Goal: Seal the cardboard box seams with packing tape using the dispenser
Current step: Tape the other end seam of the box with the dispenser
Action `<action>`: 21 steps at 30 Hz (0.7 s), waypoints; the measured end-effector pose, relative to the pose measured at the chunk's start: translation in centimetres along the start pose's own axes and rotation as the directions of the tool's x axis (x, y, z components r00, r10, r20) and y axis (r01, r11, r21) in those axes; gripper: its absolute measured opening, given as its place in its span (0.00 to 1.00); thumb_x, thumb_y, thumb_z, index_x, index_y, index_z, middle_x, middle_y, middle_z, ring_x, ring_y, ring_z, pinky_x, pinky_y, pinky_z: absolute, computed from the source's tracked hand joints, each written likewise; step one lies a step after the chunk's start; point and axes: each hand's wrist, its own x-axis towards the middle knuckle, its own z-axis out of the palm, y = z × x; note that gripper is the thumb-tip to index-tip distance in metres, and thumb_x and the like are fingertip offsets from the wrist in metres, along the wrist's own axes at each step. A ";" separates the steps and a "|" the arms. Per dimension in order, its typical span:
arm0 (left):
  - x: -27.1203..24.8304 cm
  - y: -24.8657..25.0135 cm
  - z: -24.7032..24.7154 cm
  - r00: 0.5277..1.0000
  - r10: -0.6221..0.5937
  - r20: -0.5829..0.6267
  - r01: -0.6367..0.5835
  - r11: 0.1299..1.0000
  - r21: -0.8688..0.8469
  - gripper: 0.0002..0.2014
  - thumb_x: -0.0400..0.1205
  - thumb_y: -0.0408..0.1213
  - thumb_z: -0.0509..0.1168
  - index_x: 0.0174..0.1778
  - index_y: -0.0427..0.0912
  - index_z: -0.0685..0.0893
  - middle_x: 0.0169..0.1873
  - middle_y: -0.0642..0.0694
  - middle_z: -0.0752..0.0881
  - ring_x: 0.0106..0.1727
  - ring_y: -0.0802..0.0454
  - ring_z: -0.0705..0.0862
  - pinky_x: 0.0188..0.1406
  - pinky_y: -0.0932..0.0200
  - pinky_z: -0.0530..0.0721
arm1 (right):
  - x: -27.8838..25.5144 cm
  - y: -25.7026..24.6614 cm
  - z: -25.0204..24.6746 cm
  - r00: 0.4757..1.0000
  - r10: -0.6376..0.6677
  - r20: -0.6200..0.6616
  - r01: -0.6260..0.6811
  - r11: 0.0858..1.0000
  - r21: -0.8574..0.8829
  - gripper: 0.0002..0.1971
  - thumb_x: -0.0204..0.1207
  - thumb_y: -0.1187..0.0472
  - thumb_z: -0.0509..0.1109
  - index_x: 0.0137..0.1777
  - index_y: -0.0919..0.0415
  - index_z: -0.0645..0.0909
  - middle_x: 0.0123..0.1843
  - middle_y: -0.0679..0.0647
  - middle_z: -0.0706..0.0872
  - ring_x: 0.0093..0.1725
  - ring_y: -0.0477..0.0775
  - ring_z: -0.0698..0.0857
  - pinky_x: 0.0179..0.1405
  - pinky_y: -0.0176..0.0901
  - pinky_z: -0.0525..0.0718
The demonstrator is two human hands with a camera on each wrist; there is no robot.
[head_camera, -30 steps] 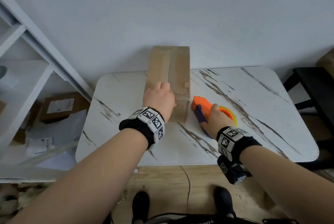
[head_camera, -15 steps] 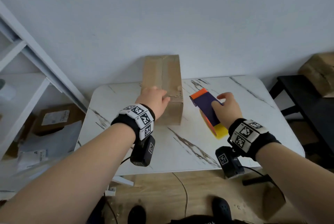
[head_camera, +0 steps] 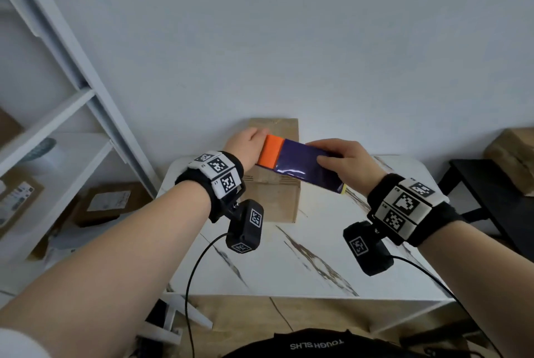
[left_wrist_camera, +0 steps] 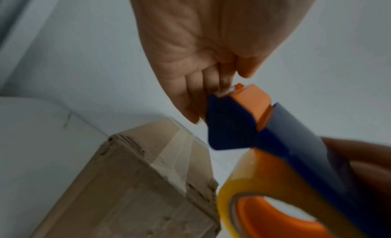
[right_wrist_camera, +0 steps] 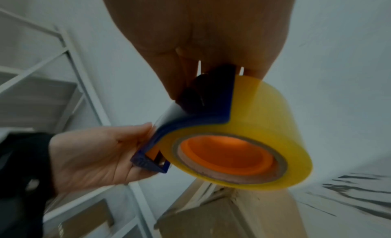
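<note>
Landmark: the cardboard box (head_camera: pixel 271 198), which stands on the white marble-pattern table (head_camera: pixel 303 265) at its far edge, against the wall (head_camera: pixel 289 39). Clear tape already lies along the box's top seam and over its near end, as the left wrist view shows.

Nearest the viewer, the right hand (head_camera: pixel 345 161) holds the tape dispenser (head_camera: pixel 303 165) in the air above the near end of the box, clear of it; fingers lie over the blue body with the thumb on its near side, a closed grip on the dispenser. A yellow tape roll (right_wrist_camera: pixel 253 129) on an orange hub sits under the body.

Slightly further, over the left part of the box, the left hand (head_camera: pixel 245 148) meets the dispenser's orange front end; its fingertips (left_wrist_camera: pixel 220 84) are curled and pinched at the tape edge there, gripping the dispenser end.

Left of the box stands a white shelf unit (head_camera: pixel 66 114); right of it, a black stool (head_camera: pixel 491 184)
</note>
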 end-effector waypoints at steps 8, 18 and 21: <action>-0.3 -0.9 -1.2 0.971 -0.196 0.136 0.238 0.842 -0.484 0.16 0.86 0.26 0.52 0.68 0.34 0.75 0.56 0.34 0.82 0.54 0.42 0.82 0.61 0.40 0.83 | 0.9 -0.6 0.6 0.997 -0.038 -0.061 0.037 0.999 -0.012 0.14 0.76 0.72 0.61 0.49 0.56 0.85 0.48 0.56 0.87 0.50 0.53 0.82 0.53 0.43 0.79; 0.5 -1.8 -0.3 0.953 -0.251 0.171 0.302 0.848 -0.436 0.17 0.82 0.21 0.57 0.66 0.37 0.77 0.44 0.41 0.85 0.44 0.48 0.85 0.48 0.54 0.86 | 1.3 -0.5 0.8 0.970 -0.093 -0.226 0.041 0.974 -0.222 0.13 0.72 0.44 0.71 0.36 0.53 0.87 0.36 0.50 0.89 0.40 0.50 0.85 0.41 0.43 0.81; 0.4 -2.0 -0.3 0.949 -0.273 0.156 0.314 0.835 -0.452 0.14 0.82 0.24 0.61 0.63 0.37 0.79 0.39 0.44 0.84 0.41 0.50 0.84 0.46 0.54 0.85 | 1.3 -0.4 1.1 0.969 -0.104 -0.226 0.053 0.973 -0.223 0.15 0.72 0.44 0.71 0.36 0.55 0.87 0.35 0.52 0.89 0.39 0.52 0.85 0.41 0.44 0.81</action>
